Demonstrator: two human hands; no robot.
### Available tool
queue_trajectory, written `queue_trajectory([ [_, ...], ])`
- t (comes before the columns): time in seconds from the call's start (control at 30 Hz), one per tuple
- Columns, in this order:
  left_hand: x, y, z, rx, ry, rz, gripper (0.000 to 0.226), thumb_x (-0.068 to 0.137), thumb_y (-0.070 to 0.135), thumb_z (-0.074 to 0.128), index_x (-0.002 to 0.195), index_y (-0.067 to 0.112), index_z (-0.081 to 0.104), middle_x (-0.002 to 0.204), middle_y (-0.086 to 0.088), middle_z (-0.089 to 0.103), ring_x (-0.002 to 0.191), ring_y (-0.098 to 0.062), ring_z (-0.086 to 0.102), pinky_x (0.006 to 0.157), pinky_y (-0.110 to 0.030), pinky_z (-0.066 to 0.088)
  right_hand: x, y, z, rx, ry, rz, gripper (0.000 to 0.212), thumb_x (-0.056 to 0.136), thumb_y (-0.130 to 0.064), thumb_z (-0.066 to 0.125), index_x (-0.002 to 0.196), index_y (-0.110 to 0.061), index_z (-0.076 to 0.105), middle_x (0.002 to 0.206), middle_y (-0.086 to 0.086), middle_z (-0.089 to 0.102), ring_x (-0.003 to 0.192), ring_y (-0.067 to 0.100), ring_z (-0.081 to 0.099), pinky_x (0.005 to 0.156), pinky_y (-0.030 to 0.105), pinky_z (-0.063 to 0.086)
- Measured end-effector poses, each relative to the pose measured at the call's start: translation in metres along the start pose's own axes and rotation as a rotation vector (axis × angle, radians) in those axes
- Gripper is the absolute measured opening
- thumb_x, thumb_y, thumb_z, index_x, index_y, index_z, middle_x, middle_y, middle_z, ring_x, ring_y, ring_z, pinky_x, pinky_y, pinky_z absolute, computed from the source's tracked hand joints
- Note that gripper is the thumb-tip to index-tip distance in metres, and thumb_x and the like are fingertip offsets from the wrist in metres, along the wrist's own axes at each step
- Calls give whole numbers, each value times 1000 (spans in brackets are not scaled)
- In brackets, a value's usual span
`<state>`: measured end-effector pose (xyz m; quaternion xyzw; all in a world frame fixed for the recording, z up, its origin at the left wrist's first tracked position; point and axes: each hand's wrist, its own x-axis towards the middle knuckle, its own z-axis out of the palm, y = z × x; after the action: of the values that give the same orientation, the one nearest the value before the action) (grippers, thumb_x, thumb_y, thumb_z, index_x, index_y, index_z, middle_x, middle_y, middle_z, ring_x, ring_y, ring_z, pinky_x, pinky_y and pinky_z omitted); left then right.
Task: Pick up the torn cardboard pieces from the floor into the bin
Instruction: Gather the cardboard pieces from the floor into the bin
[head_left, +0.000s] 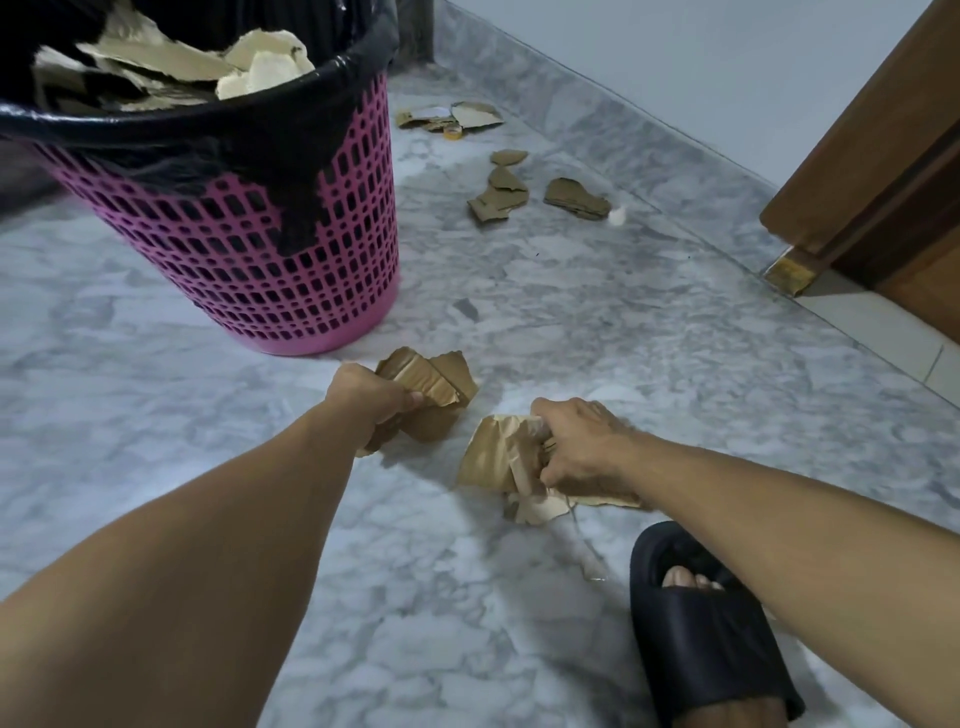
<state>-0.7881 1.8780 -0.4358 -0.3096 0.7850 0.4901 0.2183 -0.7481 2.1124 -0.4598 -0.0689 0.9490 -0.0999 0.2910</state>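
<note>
My left hand (369, 397) is closed around a bunch of torn brown cardboard pieces (434, 382) just above the marble floor, in front of the bin. My right hand (584, 447) grips a second bunch of cardboard pieces (493, 457) low over the floor, with scraps hanging below it. The pink lattice bin (291, 249) with a black liner stands at the upper left and holds several torn pieces (171, 62). More cardboard pieces lie on the floor further away: one group (511, 192) in the middle distance and another (452, 117) near the wall.
A small roll of tape (453, 133) lies among the far pieces, and a white fluff ball (617, 215) beside the middle group. A wooden door (883, 171) stands at the right. My foot in a black slipper (706, 623) is at the lower right.
</note>
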Motion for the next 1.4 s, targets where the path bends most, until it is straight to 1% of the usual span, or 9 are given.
queue_trajectory([
  [0.13,0,-7,-7,-7,3,4,34,72,11,84,79,8,50,76,-12,58,62,-23,57,77,-42,55,-1,-3,-17,103,-96,-15,47,66,-17,82,98,-19,47,88,-2,58,84,21,55,55,30,39],
  [0.23,-1,-11,-13,-9,8,11,34,71,12,84,81,7,52,77,-13,59,63,-24,58,78,-43,56,-7,-16,-30,52,-171,-83,64,68,-10,80,121,-20,46,80,-5,49,74,16,50,51,27,34],
  [0.37,-5,-15,-20,-8,7,3,33,73,9,83,77,8,50,75,-12,57,60,-22,56,62,-34,53,-10,-19,-6,-261,-233,-196,99,67,-13,83,147,-32,29,117,-1,57,103,23,55,73,29,41],
  [0.57,-9,-15,-22,-12,-4,-3,31,75,10,82,79,7,51,74,-11,56,57,-20,54,54,-29,47,-3,-11,7,-340,-104,-219,78,53,-24,88,114,-30,40,117,-2,30,105,20,35,85,36,43],
  [0.67,-8,-17,-23,-17,0,-7,32,74,9,81,79,8,50,75,-11,56,59,-21,55,53,-30,48,1,-18,1,-352,-134,-224,77,48,-25,90,98,-29,32,112,-4,32,100,20,33,80,36,42],
  [0.9,-13,-8,-27,-4,-19,25,35,75,8,81,94,5,51,76,-10,56,59,-20,55,56,-30,49,-1,-12,-18,-295,-136,-130,68,55,-35,91,101,-31,40,101,-2,47,97,23,34,81,32,41],
  [1.03,-22,19,-35,34,-20,90,45,75,9,80,110,-1,54,84,-15,61,71,-28,65,74,-44,59,-6,-17,-67,-151,-153,-117,36,61,-24,91,87,-26,66,84,-4,63,84,18,59,67,27,43],
  [1.27,-59,99,-74,131,-65,259,54,73,18,82,116,-1,56,106,-17,64,91,-29,68,83,-41,58,-33,-42,-220,-169,173,-115,19,76,-8,78,78,-17,61,86,8,62,83,25,58,45,14,36],
  [1.4,-94,161,-119,52,-101,316,30,86,11,70,112,1,59,106,-13,67,96,-26,66,84,-41,55,-46,-82,-314,-241,292,-139,26,74,-11,79,96,-1,69,99,16,69,91,32,65,63,27,52],
])
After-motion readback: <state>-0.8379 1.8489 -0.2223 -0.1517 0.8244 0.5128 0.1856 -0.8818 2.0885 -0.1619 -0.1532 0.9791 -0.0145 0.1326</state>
